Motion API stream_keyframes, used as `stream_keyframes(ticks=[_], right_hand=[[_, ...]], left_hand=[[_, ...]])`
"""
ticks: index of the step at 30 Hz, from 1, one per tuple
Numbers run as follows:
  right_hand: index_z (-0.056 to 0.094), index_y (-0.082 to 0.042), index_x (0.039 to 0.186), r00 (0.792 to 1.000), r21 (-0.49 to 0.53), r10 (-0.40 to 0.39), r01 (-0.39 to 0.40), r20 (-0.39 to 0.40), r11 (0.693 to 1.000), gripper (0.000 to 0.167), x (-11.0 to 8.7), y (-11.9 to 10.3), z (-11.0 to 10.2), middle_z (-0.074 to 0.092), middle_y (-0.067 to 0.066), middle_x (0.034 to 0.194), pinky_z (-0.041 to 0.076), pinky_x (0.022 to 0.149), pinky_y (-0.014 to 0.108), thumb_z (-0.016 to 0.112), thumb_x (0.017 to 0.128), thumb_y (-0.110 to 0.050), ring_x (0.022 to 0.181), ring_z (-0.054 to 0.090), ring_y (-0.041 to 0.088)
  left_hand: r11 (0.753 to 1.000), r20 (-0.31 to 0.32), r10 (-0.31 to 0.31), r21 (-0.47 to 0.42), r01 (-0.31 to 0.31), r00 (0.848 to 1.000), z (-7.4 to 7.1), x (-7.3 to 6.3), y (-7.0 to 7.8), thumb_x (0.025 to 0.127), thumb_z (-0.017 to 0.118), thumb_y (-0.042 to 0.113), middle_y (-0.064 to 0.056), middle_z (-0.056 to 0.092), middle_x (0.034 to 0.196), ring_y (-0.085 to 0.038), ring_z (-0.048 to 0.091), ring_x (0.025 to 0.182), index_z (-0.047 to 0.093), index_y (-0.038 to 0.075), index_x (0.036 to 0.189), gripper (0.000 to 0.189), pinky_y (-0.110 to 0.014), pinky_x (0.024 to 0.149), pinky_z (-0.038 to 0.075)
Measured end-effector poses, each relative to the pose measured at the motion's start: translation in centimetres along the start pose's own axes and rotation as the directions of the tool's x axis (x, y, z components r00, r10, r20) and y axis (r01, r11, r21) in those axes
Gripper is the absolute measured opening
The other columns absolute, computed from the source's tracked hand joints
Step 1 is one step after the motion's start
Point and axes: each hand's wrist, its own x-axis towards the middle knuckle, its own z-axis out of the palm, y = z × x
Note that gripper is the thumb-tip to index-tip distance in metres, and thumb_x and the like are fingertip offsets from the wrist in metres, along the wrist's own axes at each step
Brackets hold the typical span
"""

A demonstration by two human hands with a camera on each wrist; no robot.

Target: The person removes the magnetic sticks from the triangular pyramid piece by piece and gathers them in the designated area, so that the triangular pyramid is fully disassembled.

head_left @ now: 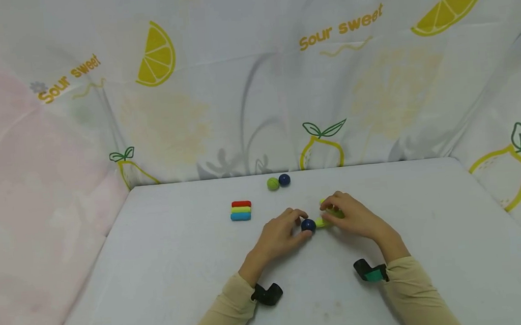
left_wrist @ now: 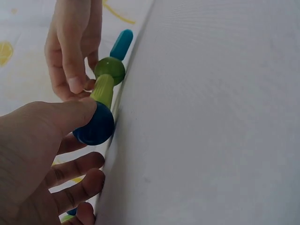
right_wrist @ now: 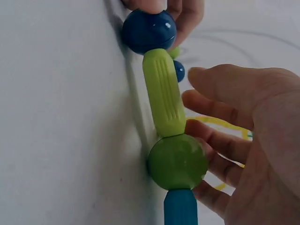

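The head view shows two hands over one table [head_left: 151, 293]: the left hand [head_left: 279, 236] pinches one dark blue ball [head_left: 309, 225], while the right hand [head_left: 355, 217] has its thumb and fingers apart beside the row, contact unclear. Joined to that ball in line are one yellow-green stick [right_wrist: 164, 93], one green ball [right_wrist: 177, 161] and one light-blue stick [right_wrist: 181, 207]. Farther left lie three sticks [head_left: 241, 210] side by side; two loose balls, one green [head_left: 273, 184], one dark blue [head_left: 284, 180], sit near the back edge.
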Motion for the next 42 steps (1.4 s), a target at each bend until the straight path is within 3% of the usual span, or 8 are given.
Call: stream_keyframes(ticks=[4,12,27,32,42], right_hand=[[0.063,-0.012,0.107,0.998,-0.005,0.043,-0.043,0.037,0.999,0.022,-0.4,0.7,-0.1,0.053,0.011,0.11,0.041,0.086,0.043,0.065,0.09,-0.025,0.101,0.049,0.026],[0.063,-0.015,0.106,0.984,0.041,0.1,-0.108,0.149,0.993,0.023,-1.0,1.4,-0.2,0.049,0.017,0.116,0.041,0.088,0.047,0.067,0.087,-0.029,0.105,0.049,0.03],[0.067,-0.02,0.101,0.99,0.062,0.046,-0.055,0.135,0.997,0.018,-0.6,1.9,0.1,0.049,0.015,0.118,0.04,0.092,0.049,0.068,0.086,-0.03,0.11,0.048,0.031],[0.067,-0.019,0.1,0.992,0.069,0.011,-0.02,0.124,0.997,0.017,-0.4,1.9,0.2,0.05,0.015,0.117,0.039,0.091,0.048,0.068,0.086,-0.029,0.109,0.048,0.031],[0.068,-0.017,0.1,0.992,0.071,-0.002,-0.007,0.123,0.997,0.019,-0.4,2.1,0.3,0.051,0.015,0.115,0.039,0.089,0.045,0.068,0.086,-0.029,0.107,0.048,0.031]], left_hand=[[1.0,-0.009,0.006,0.012,-0.006,1.0,0.3,0.2,0.4,0.088,0.063,0.043,0.003,0.061,0.101,-0.009,0.057,0.077,0.059,0.021,0.117,0.036,-0.021,0.065,0.044],[1.0,0.01,-0.006,0.006,0.006,1.0,0.3,0.2,0.6,0.089,0.063,0.04,0.004,0.06,0.102,-0.007,0.051,0.073,0.06,0.021,0.116,0.033,-0.019,0.063,0.039],[0.999,0.001,-0.003,0.055,0.003,1.0,0.3,0.4,1.0,0.087,0.066,0.041,0.004,0.06,0.104,-0.008,0.054,0.075,0.06,0.021,0.115,0.035,-0.022,0.065,0.044],[0.996,0.022,0.024,0.083,-0.025,0.999,0.1,0.4,0.8,0.088,0.064,0.037,0.003,0.06,0.106,-0.008,0.055,0.08,0.06,0.021,0.115,0.032,-0.024,0.069,0.046],[0.997,0.052,0.063,0.049,-0.066,0.997,0.2,0.4,0.5,0.088,0.061,0.031,0.004,0.058,0.108,-0.008,0.056,0.084,0.058,0.022,0.118,0.032,-0.026,0.073,0.045]])
